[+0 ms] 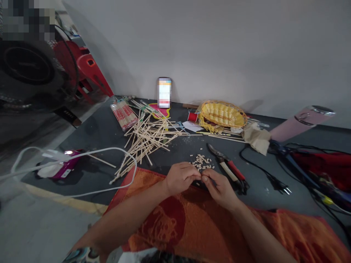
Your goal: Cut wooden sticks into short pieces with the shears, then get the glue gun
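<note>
My left hand [181, 178] and my right hand [220, 188] meet at the fingertips over the near edge of the dark table. Both have their fingers pinched together; whatever is between them is too small or hidden to make out. Just beyond the fingertips lies a scatter of short cut wooden pieces [201, 160]. To the right of them rest pruning shears [229, 164] with one red and one pale handle. A loose heap of thin wooden sticks [149, 137] spreads out beyond my left hand. An orange and red towel [203, 223] lies beneath my forearms.
A packet of sticks [124, 115], a lit phone [164, 93], a red thread spool [192, 116] and a yellow wicker basket [225, 114] stand along the wall. A pink bottle [298, 124] and a cable plug [283, 187] are right. A white cable [95, 151] loops at left.
</note>
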A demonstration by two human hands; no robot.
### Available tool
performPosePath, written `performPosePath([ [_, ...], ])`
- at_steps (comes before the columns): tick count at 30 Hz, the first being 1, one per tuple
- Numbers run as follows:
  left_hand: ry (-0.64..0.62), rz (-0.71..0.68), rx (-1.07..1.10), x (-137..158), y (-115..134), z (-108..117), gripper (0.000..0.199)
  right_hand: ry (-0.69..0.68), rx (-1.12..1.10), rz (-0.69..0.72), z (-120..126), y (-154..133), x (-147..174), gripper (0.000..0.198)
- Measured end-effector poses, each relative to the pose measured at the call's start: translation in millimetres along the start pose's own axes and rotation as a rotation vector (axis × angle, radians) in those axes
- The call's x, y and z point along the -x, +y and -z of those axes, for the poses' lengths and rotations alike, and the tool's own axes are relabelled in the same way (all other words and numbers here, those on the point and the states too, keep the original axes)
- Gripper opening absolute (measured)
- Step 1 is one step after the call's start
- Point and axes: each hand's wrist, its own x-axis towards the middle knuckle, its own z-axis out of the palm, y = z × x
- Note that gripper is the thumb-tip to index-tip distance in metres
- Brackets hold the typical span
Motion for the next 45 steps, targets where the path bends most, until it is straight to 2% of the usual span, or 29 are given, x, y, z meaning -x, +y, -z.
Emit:
performPosePath([
  [7, -0.039, 0.051, 0.063, 0, 1, 3, 0.019, 0.005, 0.041, 0.059, 1, -3, -2, 0.016],
  [10, -0.041, 0.129, 0.035, 0, 1, 4, 0.019, 0.023, 0.181, 0.090, 13, 5, -2, 0.012],
  [13, 0.019, 0.216, -0.019, 0, -2, 6, 0.018, 0.131, 0.367, 0.038, 29, 18, 0, 0.011],
  [16, 0.029, 0.223, -0.084, -1, -8, 6, 0.016, 0.115, 0.487, 0.013, 38, 29, 1, 0.013],
  [21, -0.088, 0.106, -0.242, 2, -16, 1, 0.019, 0.031, 0.551, 0.027, 32, 30, 0, 0.015],
  [24, -0.113, 0.066, -0.327, 3, -18, 1, 0.025, 0.004, 0.567, 0.050, 31, 30, 1, 0.019],
  [34, -0.148, 0.185, -0.627, 4, -21, 2, 0.036, -0.007, 0.743, -0.083, 26, 35, 2, 0.045],
  [38, -0.203, 0.177, -0.613, 7, -21, 1, 0.038, -0.056, 0.723, -0.049, 21, 30, 0, 0.043],
  [42, -0.209, 0.182, -0.594, 7, -19, 1, 0.040, 0.026, 0.737, -0.054, 18, 29, -5, 0.048],
  [45, -0.191, 0.193, -0.606, 6, -18, 0, 0.040, 0.019, 0.740, -0.062, 16, 33, -8, 0.047],
])
